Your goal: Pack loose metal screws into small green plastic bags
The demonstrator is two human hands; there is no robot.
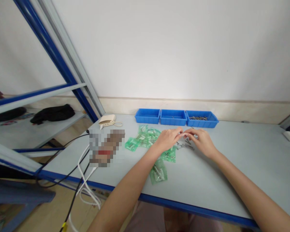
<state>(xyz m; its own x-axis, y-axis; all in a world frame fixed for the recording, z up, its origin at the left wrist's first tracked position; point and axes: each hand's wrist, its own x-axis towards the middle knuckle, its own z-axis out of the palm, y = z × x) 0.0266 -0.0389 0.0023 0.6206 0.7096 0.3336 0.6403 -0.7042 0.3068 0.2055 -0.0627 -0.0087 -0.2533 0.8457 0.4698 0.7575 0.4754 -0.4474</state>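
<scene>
My left hand (168, 139) and my right hand (201, 141) meet fingertip to fingertip above the table, both pinched closed; whatever lies between the fingertips is too small to make out. Just below them, loose screws (187, 146) are scattered on the grey surface. Several green plastic packets (147, 137) with small hardware inside lie to the left and partly under my left hand. One more green packet (159, 172) rests nearer the front edge. Behind my hands, a blue tray (201, 123) holds a pile of screws.
Two more blue trays (147, 121) (173, 122) stand along the wall, the middle one with a small piece inside. A cream power bank (107, 120) with a white cable sits at the back left, near a blurred-out object (107, 149). Black and white cables cross the table's left edge.
</scene>
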